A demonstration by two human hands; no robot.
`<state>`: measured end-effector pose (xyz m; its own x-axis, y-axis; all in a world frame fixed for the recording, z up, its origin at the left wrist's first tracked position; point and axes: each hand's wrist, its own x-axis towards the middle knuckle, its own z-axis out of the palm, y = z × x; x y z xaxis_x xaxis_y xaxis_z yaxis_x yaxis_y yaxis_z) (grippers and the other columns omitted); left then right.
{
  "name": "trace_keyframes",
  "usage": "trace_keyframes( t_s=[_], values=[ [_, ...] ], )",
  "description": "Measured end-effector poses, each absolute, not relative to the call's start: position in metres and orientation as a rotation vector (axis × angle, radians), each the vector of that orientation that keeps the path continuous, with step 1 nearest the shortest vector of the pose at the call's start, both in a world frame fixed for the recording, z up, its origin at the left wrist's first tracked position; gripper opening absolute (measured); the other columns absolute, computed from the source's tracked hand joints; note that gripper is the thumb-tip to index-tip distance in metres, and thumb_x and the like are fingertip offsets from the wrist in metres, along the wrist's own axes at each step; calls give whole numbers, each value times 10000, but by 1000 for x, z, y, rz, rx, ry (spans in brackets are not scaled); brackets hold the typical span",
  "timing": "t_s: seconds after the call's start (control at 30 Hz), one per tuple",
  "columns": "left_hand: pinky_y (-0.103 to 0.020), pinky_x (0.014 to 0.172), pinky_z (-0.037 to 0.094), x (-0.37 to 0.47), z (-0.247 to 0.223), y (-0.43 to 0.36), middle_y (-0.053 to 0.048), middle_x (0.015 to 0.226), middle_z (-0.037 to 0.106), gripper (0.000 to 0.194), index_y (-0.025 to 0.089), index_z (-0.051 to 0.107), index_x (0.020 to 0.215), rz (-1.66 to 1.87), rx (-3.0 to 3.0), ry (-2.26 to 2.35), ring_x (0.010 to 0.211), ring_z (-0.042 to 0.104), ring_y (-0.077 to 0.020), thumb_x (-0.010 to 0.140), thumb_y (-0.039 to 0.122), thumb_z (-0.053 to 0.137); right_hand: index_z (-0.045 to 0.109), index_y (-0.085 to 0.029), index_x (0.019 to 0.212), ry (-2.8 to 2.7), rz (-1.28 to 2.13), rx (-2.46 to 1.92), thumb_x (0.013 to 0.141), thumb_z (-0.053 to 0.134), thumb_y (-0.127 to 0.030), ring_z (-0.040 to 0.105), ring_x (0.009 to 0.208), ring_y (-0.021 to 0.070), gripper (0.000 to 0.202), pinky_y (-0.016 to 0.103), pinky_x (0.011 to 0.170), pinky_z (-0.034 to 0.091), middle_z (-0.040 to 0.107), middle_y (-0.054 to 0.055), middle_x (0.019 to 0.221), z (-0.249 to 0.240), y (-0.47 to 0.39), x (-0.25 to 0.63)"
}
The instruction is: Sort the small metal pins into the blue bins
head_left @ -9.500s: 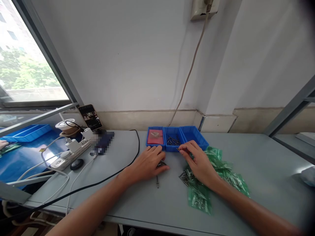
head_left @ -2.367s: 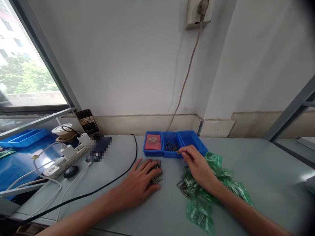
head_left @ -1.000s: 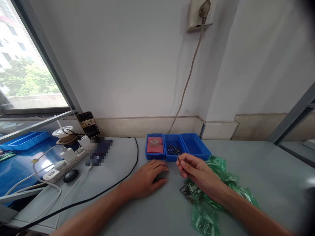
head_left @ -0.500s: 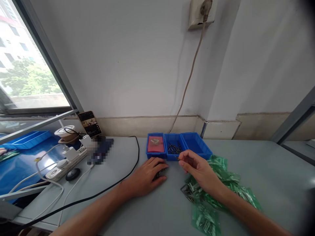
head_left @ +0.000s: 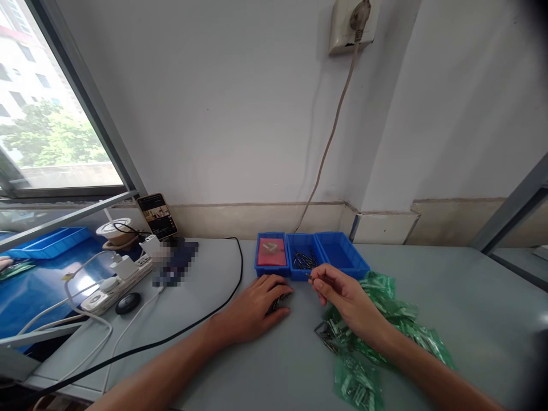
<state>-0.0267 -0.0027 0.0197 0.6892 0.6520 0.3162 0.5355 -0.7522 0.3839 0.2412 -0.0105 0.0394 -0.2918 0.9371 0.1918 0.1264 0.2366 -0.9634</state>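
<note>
Thin metal pin (head_left: pixel 308 276) pinched by the right hand (head_left: pixel 341 294)

Only its short, dull brownish tip juts from the clamped thumb and forefinger. Beyond them, the middle blue bin (head_left: pixel 303 275) holds dark, slender pins (head_left: pixel 304 261). The left hand (head_left: pixel 256 305)'s thumb and forefinger stand apart around dark metal pieces (head_left: pixel 278 301); any grip there I cannot tell. Green plastic bags (head_left: pixel 358 383) lie around the right wrist.
</note>
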Motion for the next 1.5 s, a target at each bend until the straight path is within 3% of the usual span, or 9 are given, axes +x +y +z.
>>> trace_keyframes(
  t_s=[0.4, 0.83, 1.03, 1.13, 1.2, 1.27, 1.33, 1.43, 1.5],
  values=[
    [-447, 1155, 492, -27, 18, -2, -96, 1448, 588, 370, 273, 582, 1449, 631, 2628, 951, 1306, 576, -267, 1090, 356, 609, 676, -225, 946, -1241, 1620, -908, 951, 762, -595, 459, 691, 140, 379, 282, 691, 398, 519, -26, 818, 50, -19, 236],
    [-462, 1150, 502, -28, 17, -2, -113, 1450, 579, 384, 278, 574, 1470, 663, 2646, 932, 1312, 580, -279, 1097, 367, 587, 703, -245, 960, -1346, 1372, -1071, 899, 813, -581, 560, 759, 181, 359, 327, 759, 488, 615, 5, 886, 52, -14, 241],
    [-473, 1138, 492, -28, 15, -1, -120, 1447, 575, 381, 259, 575, 1453, 668, 2679, 987, 1298, 567, -289, 1095, 389, 590, 652, -201, 742, -1048, 1477, -1080, 823, 897, -541, 497, 649, 138, 427, 295, 645, 471, 548, -19, 747, 48, -7, 239],
    [-467, 1122, 481, -27, 13, 0, -112, 1417, 595, 380, 252, 584, 1439, 642, 2704, 1023, 1268, 568, -287, 1092, 405, 598, 719, -193, 846, -950, 1503, -1064, 821, 907, -516, 556, 658, 139, 374, 291, 651, 501, 607, -2, 780, 49, -7, 234],
    [-452, 1103, 481, -27, 12, 0, -103, 1395, 603, 360, 256, 605, 1413, 636, 2707, 1045, 1246, 573, -281, 1092, 420, 596, 756, -218, 1106, -921, 1509, -1051, 860, 861, -548, 644, 735, 168, 425, 324, 700, 552, 721, 53, 993, 51, -9, 232],
    [-441, 1077, 483, -27, 10, 0, -97, 1371, 608, 342, 255, 621, 1382, 644, 2707, 1073, 1222, 575, -276, 1092, 435, 593, 713, -262, 1284, -1046, 1435, -1082, 924, 784, -571, 687, 791, 205, 480, 349, 677, 559, 751, 82, 1138, 51, -10, 232],
    [-436, 1051, 484, -27, 8, -1, -96, 1355, 609, 353, 250, 611, 1385, 659, 2703, 1118, 1207, 573, -277, 1091, 443, 594, 732, -270, 1238, -1337, 1211, -1132, 985, 710, -543, 679, 798, 226, 373, 380, 711, 561, 756, 67, 1052, 48, -11, 233],
    [-430, 1019, 484, -27, 6, -1, -94, 1325, 615, 361, 244, 598, 1386, 681, 2697, 1160, 1184, 572, -278, 1086, 445, 605, 779, -288, 1122, -1889, 768, -1126, 1062, 624, -395, 667, 1015, 272, 198, 452, 941, 534, 747, 66, 1115, 39, -11, 236],
    [-427, 1013, 482, -26, 5, -1, -91, 1300, 622, 318, 241, 616, 1340, 684, 2691, 1153, 1165, 571, -275, 1090, 437, 599, 779, -306, 1187, -2185, 540, -1084, 1086, 577, -284, 622, 1162, 300, 227, 508, 1055, 474, 726, 72, 1260, 33, -12, 236]
  ],
)
